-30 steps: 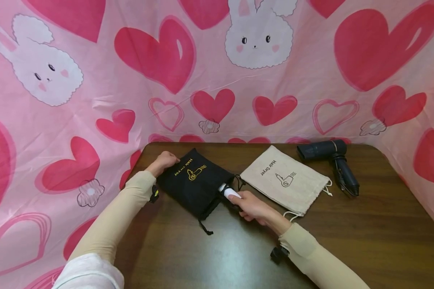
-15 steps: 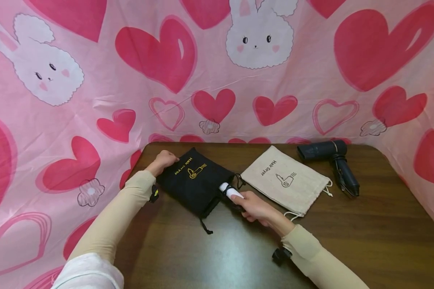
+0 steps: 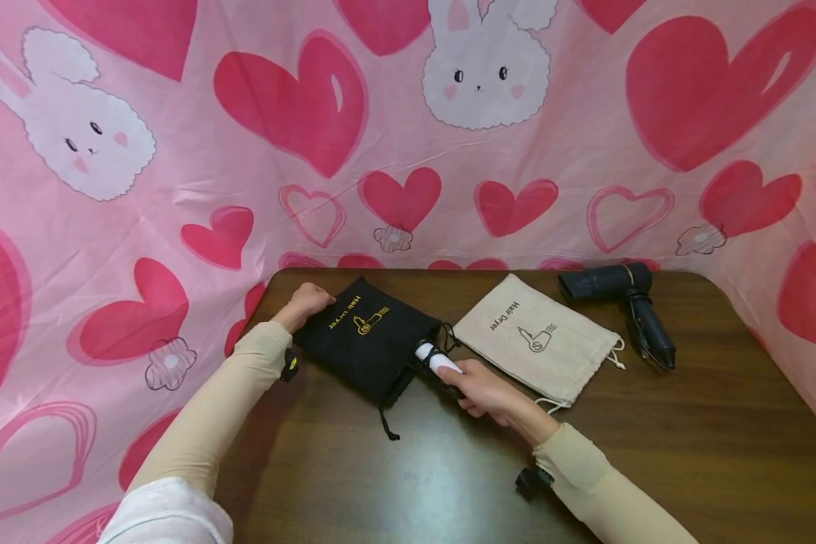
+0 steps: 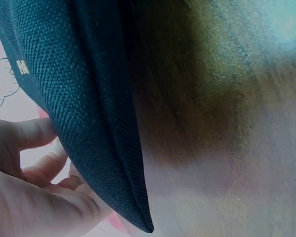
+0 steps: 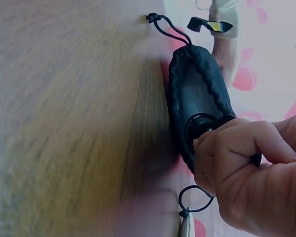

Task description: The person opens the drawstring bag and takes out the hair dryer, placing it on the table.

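Note:
A black drawstring bag point(image 3: 374, 351) printed "Hair Dryer" in yellow lies on the table, its mouth toward the lower right. My left hand point(image 3: 306, 304) grips the bag's closed end at its left edge; in the left wrist view the fingers point(image 4: 39, 133) lie against the black cloth. At the mouth, my right hand point(image 3: 479, 389) holds the white handle of a hair dryer point(image 3: 437, 360) with a black cord around it. The far end of that dryer is hidden inside the bag. In the right wrist view the bag's opening point(image 5: 197, 89) gapes around it.
A beige drawstring bag point(image 3: 540, 340), also printed "Hair Dryer", lies flat just right of the black one. Behind it on the right is a dark hair dryer point(image 3: 605, 283) with its cord bundled at the handle. A pink patterned curtain point(image 3: 394, 136) surrounds the wooden table point(image 3: 408, 483).
My right hand has shifted slightly right and down with the white dryer handle. The left hand stays almost still on the black bag.

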Available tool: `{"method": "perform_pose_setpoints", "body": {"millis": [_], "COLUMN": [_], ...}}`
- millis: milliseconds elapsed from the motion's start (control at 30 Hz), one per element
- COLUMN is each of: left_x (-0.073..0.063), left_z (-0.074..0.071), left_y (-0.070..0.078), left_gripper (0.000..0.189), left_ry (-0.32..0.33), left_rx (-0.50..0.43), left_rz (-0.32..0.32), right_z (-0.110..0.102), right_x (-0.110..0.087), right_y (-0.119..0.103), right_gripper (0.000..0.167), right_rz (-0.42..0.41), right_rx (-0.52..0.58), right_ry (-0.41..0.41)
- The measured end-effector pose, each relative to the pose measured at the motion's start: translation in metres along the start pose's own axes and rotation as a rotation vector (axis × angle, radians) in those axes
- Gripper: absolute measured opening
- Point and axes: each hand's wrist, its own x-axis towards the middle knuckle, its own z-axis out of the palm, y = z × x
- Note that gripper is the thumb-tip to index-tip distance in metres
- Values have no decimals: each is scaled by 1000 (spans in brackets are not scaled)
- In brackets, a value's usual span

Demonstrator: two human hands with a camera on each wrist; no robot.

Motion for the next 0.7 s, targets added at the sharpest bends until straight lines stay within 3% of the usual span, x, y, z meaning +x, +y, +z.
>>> {"method": "perform_pose_setpoints", "body": {"millis": [700], "left_x": [3], "left_z": [1], "left_y": [-5], "left_gripper": [30], "left_ry": [1], "left_rx": [-19], "left_rz": [-34], "right_z": [0], "right_x": [-10], "right_y": [-1], "right_gripper": [36], "right_rz": [27], "right_rx": [-11], "right_ry": [46]}}
